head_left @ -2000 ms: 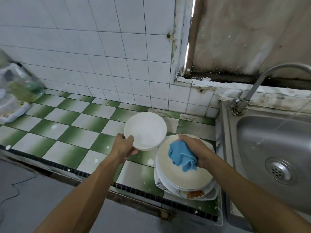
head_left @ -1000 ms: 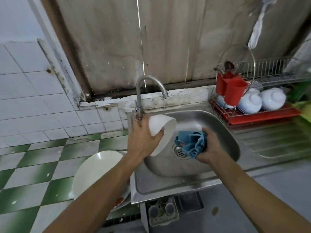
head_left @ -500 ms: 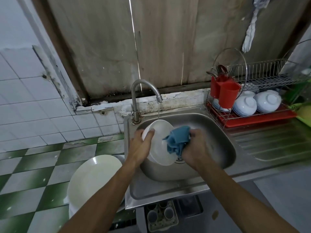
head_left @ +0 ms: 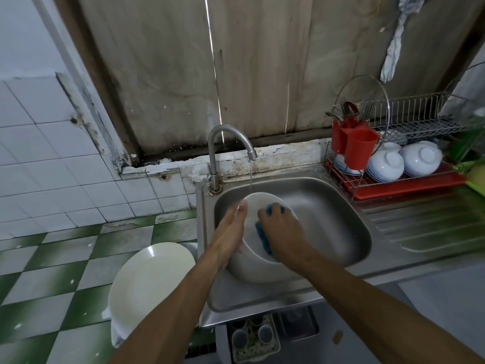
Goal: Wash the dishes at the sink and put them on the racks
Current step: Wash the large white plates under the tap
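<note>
Stainless steel fills the middle of the frame: the sink [head_left: 330, 222] basin, with its ridged drainboard [head_left: 425, 224] running off to the right edge. Water [head_left: 251, 177] falls from the tap [head_left: 214, 153] onto the far rim of a white bowl [head_left: 249, 269], which is tilted over the left half of the basin, leaving the right half open. The left hand [head_left: 228, 237] holds the bowl's left edge, thumb on the rim and fingers close together. The right hand [head_left: 280, 232] is curled over a blue cloth [head_left: 262, 240], pressing it inside the bowl. Stacked plates [head_left: 149, 282] sit at lower left on the checkered counter [head_left: 52, 271], just beside the sink's rim. At upper right the rack [head_left: 409, 119] holds upturned bowls [head_left: 385, 164].
</note>
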